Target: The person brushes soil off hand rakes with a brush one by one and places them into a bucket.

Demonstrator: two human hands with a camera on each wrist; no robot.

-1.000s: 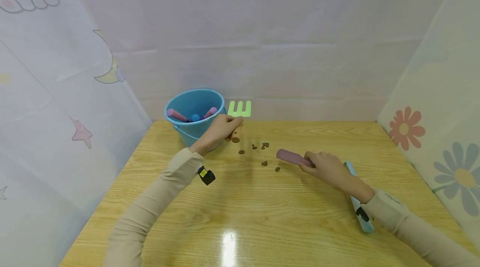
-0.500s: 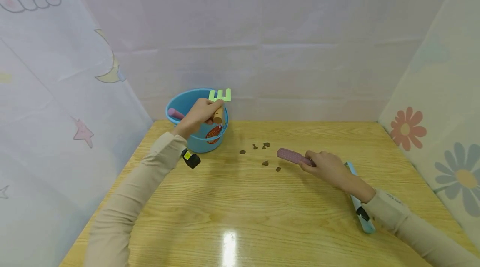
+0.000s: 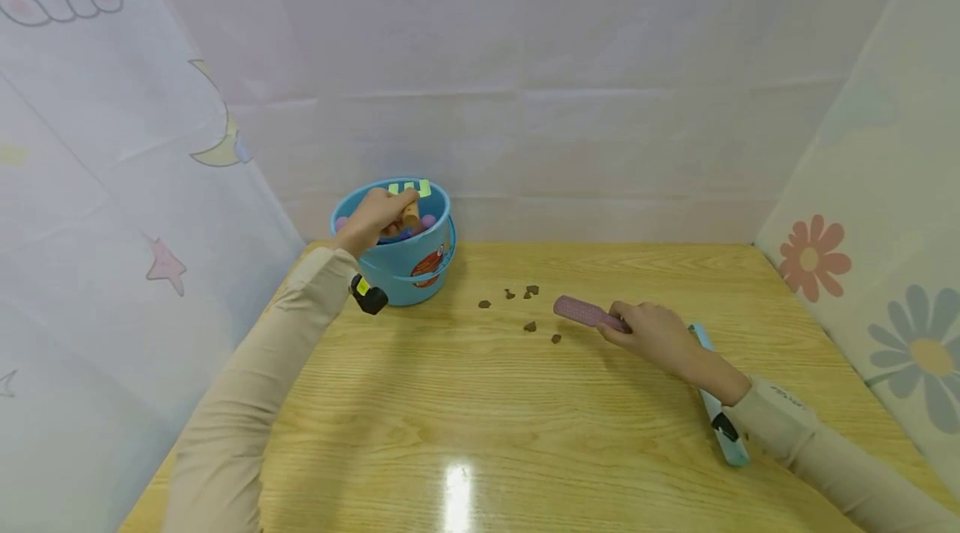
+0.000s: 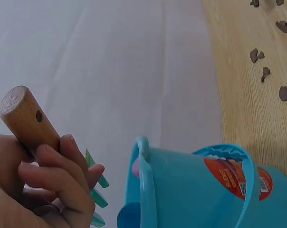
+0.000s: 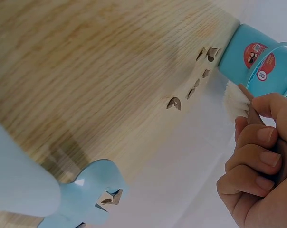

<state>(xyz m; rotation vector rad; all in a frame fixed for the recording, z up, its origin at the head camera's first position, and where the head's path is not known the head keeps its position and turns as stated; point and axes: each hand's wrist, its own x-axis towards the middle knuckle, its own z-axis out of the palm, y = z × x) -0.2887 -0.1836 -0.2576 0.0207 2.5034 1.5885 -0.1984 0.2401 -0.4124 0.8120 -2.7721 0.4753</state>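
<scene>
My left hand (image 3: 375,216) grips a small toy rake by its wooden handle (image 4: 32,118), over the mouth of a blue bucket (image 3: 401,290). The rake's green tines (image 3: 424,188) show above the bucket's rim, pointing toward the back wall. In the left wrist view, fingers curl round the handle beside the rim. My right hand (image 3: 656,333) holds a brush (image 3: 579,311) with a mauve back and white bristles (image 5: 234,100), just over the table. Several brown crumbs (image 3: 530,326) lie left of the brush.
A light blue dustpan (image 5: 20,175) lies beneath the right forearm, with brown bits on it in the right wrist view. Pink and blue toy handles (image 3: 428,221) stand inside the bucket. Printed cloth walls (image 3: 600,141) enclose the wooden table (image 3: 525,416).
My left hand has carried the rake leftward from beside the bucket to over its mouth, and lower during the last half second. The right hand and brush stay put.
</scene>
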